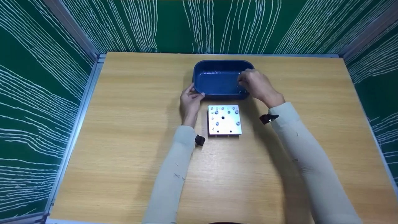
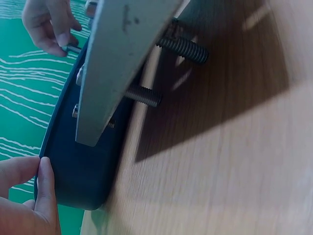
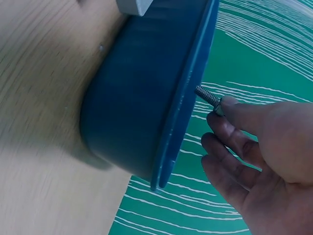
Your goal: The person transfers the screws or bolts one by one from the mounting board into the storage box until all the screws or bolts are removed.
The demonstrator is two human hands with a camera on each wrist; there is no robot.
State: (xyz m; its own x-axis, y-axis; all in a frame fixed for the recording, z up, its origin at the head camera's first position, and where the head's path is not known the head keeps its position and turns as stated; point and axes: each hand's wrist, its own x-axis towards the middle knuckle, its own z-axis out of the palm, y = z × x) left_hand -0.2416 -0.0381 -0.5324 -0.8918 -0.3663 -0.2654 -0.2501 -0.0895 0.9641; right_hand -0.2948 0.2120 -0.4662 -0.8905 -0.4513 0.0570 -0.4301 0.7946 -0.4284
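Gripping; screw (image 3: pixel 208 96) juts from pinching right hand (image 1: pixel 256 84); left hand (image 1: pixel 190 101) pinches tray rim (image 1: pixel 222 95)

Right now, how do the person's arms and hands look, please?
The left sleeve and right sleeve are long and pale grey-green, with small dark marks. A small black device sits at the left cuff, another at the right cuff. The left hand and right hand wear no gloves.

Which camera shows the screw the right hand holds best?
The right wrist view: the screw is close, threads showing, pinched in the right hand. The left wrist view shows it small, in the background; the head view doesn't show it clearly.
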